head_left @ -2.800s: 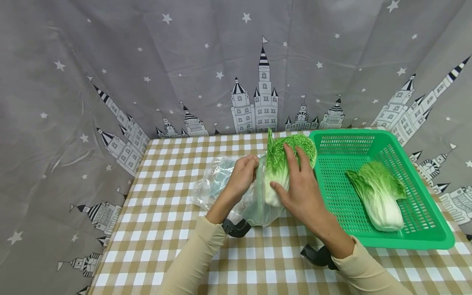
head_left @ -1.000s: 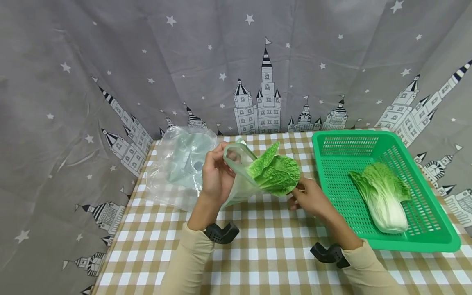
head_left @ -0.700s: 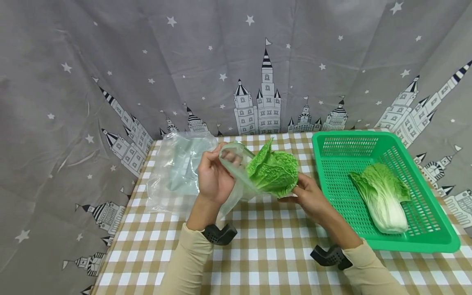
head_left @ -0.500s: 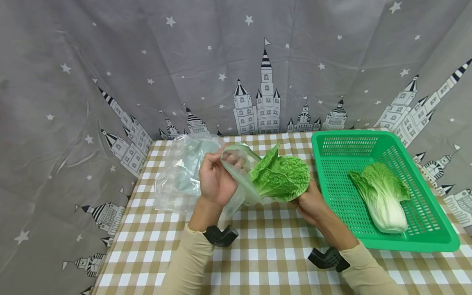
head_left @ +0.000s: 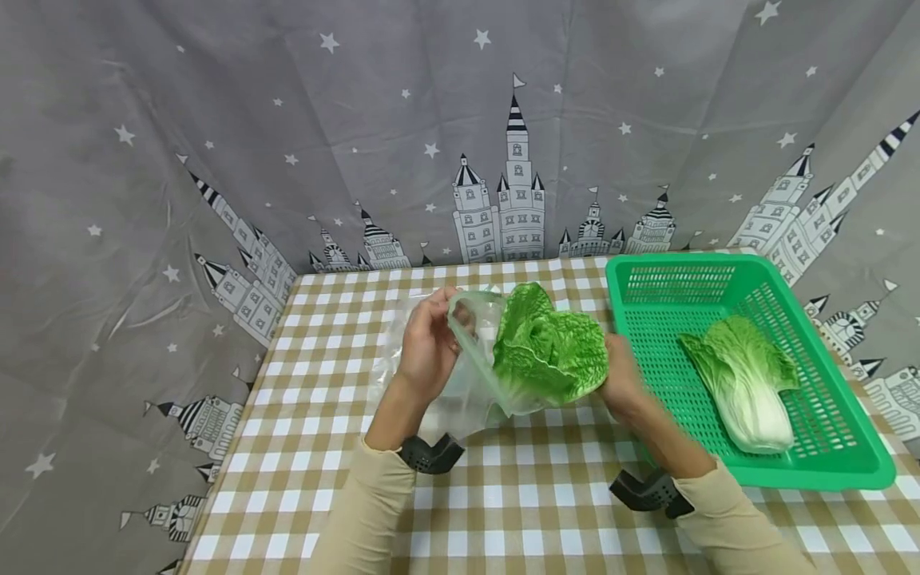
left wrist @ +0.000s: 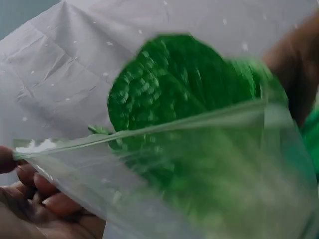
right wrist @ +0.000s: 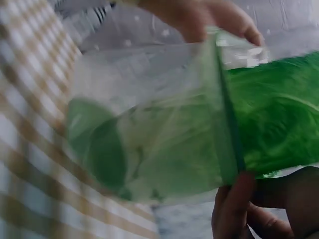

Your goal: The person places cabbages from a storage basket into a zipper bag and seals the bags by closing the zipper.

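A leafy napa cabbage (head_left: 549, 351) lies with its stem end inside a translucent zip-lock bag (head_left: 470, 359), its crinkled green leaves sticking out of the mouth. My left hand (head_left: 424, 351) pinches one corner of the mouth between thumb and fingers, as the left wrist view shows below the zip strip (left wrist: 65, 147). On the opposite side, my right hand (head_left: 621, 379) is partly behind the leaves. The right wrist view has its thumb and fingers pinching the bag's edge (right wrist: 227, 124) beside the cabbage. Through the plastic, the pale stem shows blurred.
On the right stands a green perforated basket (head_left: 683, 259) with a second napa cabbage (head_left: 747, 391) lying in it. A brown-and-white checked cloth (head_left: 316, 471) covers the table. Behind it hangs a grey curtain (head_left: 374, 120) printed with castles and stars.
The right hand has gone from gripping the cabbage's leaves to the bag's right edge. The cabbage has tipped stem-first into the bag, and the bag's body has swung right beneath the left hand.
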### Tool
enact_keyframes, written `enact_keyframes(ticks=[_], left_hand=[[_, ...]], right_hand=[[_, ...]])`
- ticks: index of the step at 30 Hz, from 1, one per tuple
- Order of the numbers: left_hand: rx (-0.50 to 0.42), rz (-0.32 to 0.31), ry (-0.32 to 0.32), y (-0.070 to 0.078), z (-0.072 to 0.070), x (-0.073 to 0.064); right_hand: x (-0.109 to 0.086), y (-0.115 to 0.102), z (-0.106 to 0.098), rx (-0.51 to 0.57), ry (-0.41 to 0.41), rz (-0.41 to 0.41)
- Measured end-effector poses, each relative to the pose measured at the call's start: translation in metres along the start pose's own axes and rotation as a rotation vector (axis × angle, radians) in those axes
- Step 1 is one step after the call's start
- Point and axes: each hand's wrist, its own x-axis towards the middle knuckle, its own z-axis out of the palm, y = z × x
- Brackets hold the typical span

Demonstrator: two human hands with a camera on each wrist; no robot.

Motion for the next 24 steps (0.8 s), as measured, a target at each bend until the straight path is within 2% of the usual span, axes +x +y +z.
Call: enact_keyframes(ticks=[2, 4, 9, 11, 12, 15, 19, 24], left_hand=[[0.180, 0.042, 0.073, 0.006, -0.001, 0.003], [0.368, 0.088, 0.123, 0.013, -0.001, 0.006], [0.907, 0.223, 0.148, 0.032, 0.006, 0.015], [1.068, 0.266, 0.154, 0.040, 0.011, 0.019], [1.122, 0.277, 0.158, 0.044, 0.014, 0.021], [1.204, 0.298, 0.173, 0.055, 0.021, 0.028], [1.258, 0.301, 0.184, 0.067, 0.029, 0.037], [1.304, 0.309, 0.190, 0.083, 0.037, 0.047]], right_hand=[[0.006, -0.017, -0.010, -0.129, 0.017, -0.031], [0.012, -0.036, -0.018, -0.205, -0.006, -0.053], [0.025, -0.080, -0.031, -0.356, -0.029, -0.115], [0.029, -0.093, -0.033, -0.409, -0.034, -0.131], [0.030, -0.099, -0.034, -0.435, -0.033, -0.139], [0.034, -0.115, -0.035, -0.498, -0.035, -0.158], [0.039, -0.133, -0.037, -0.559, -0.047, -0.193], [0.041, -0.152, -0.040, -0.585, -0.036, -0.232]])
